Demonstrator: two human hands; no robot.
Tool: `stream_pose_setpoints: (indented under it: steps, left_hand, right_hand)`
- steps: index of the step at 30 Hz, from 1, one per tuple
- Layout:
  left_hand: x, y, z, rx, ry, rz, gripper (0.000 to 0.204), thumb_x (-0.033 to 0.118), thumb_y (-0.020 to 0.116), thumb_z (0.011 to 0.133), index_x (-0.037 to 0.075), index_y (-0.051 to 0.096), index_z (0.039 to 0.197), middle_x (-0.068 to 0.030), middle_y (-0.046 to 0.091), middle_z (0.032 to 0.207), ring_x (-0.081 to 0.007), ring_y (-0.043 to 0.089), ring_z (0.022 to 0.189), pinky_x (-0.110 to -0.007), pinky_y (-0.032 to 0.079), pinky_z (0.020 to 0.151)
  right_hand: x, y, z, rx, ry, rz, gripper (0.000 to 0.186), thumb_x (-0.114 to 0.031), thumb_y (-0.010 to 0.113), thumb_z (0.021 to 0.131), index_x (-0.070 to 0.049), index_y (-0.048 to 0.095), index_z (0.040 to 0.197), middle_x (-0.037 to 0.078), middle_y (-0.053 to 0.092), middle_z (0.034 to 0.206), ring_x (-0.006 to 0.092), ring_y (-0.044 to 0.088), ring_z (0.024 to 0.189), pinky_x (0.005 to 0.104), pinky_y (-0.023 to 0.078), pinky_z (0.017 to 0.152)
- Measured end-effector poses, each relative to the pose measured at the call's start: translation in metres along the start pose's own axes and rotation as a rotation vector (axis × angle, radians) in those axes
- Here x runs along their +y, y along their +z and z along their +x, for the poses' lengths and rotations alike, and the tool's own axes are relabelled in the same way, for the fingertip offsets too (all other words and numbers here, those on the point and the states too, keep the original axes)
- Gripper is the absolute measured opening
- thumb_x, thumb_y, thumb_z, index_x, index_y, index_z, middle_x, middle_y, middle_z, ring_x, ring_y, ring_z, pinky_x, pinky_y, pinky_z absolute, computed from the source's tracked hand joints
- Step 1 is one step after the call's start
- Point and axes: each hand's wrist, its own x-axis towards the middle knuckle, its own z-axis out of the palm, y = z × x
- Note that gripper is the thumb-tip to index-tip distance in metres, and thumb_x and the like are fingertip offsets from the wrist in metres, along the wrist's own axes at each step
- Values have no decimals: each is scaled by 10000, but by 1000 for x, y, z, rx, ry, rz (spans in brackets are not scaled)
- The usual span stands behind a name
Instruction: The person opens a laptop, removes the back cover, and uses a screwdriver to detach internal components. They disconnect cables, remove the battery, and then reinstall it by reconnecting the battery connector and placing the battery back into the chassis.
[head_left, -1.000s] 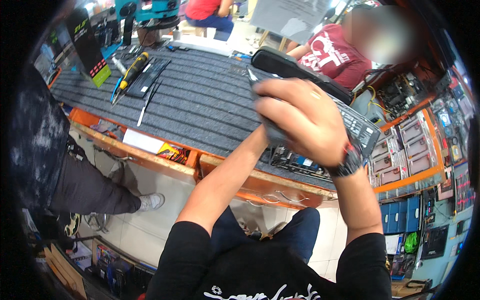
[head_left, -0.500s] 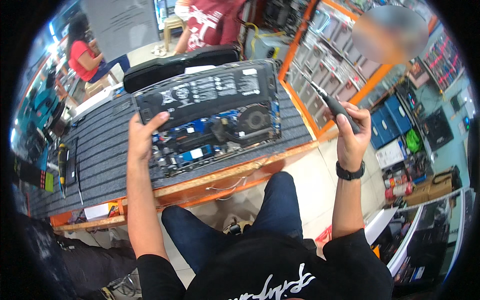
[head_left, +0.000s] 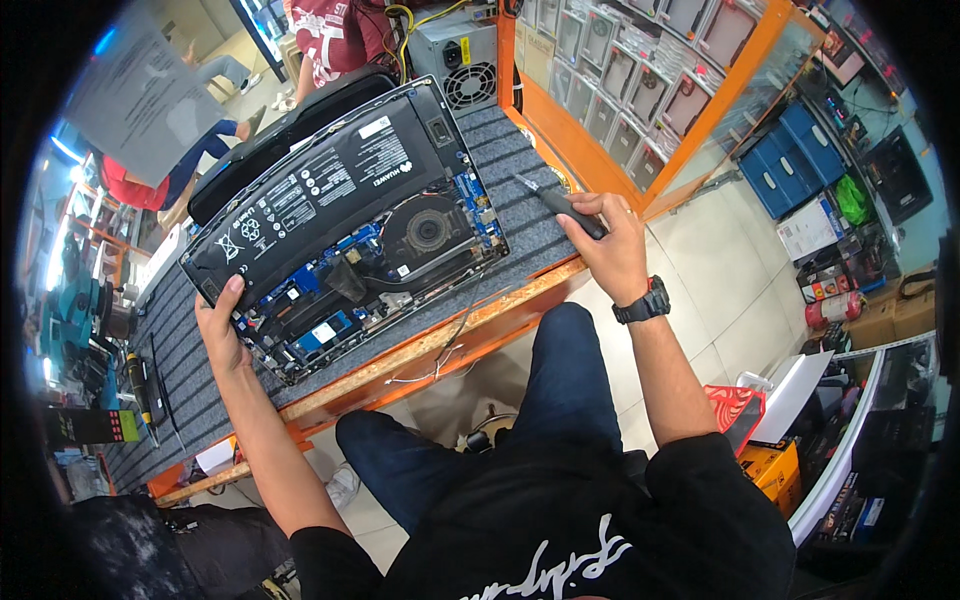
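Observation:
An opened laptop with its bottom cover off lies slanted over the grey striped mat. Its long black battery runs along the far side; a round fan and blue circuit boards show on the near side. My left hand grips the laptop's left corner, thumb on top beside the battery, the other fingers hidden beneath. To the right of the laptop, my right hand is closed around the dark handle of a screwdriver. The screwdriver's tip points up and left, apart from the laptop.
Behind the laptop sits a black case. A grey power supply unit stands at the back, beside an orange-framed display cabinet. A yellow-and-black screwdriver lies at left. The bench's wooden edge runs before my knees. Other people sit beyond.
The view has turned, and the laptop now appears more slanted, its right end farther up. My right hand has brought the screwdriver closer to the mat's right side. My left hand keeps its corner grip.

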Motion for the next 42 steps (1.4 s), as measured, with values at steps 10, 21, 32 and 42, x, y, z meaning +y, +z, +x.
stream_pose_setpoints:
  steps: [10, 21, 32, 42]
  left_hand:
    - [1, -1, -1, -16, -4, 6, 442, 105, 740, 865, -49, 593, 1252, -147, 710, 1122, -213, 715, 951, -337, 582, 875]
    - [0, -3, -1, -4, 44, 33, 487, 141, 764, 858, -51, 584, 1268, -157, 703, 1122, -225, 720, 931, -355, 614, 824]
    - [7, 7, -6, -2, 19, 16, 465, 124, 799, 825, -47, 623, 1220, -123, 714, 1101, -190, 699, 954, -316, 553, 893]
    - [2, 3, -4, -30, 34, 14, 480, 147, 783, 841, -45, 606, 1245, -138, 709, 1135, -207, 709, 965, -330, 568, 902]
  right_hand:
    - [-39, 10, 55, -183, -154, -317, 412, -333, 768, 874, -28, 679, 1136, 143, 710, 1043, 316, 673, 990, 437, 511, 848]
    - [-46, 67, 67, -198, -4, -489, 283, -295, 732, 909, -16, 723, 955, 196, 689, 963, 380, 684, 910, 465, 552, 789]
    - [-44, 69, 67, -161, -27, -475, 175, -230, 711, 908, -55, 717, 916, 154, 692, 921, 358, 684, 870, 455, 545, 763]
    - [-35, 69, 66, -157, -19, -295, 129, -169, 714, 889, -46, 722, 927, 159, 682, 882, 350, 675, 822, 439, 532, 736]
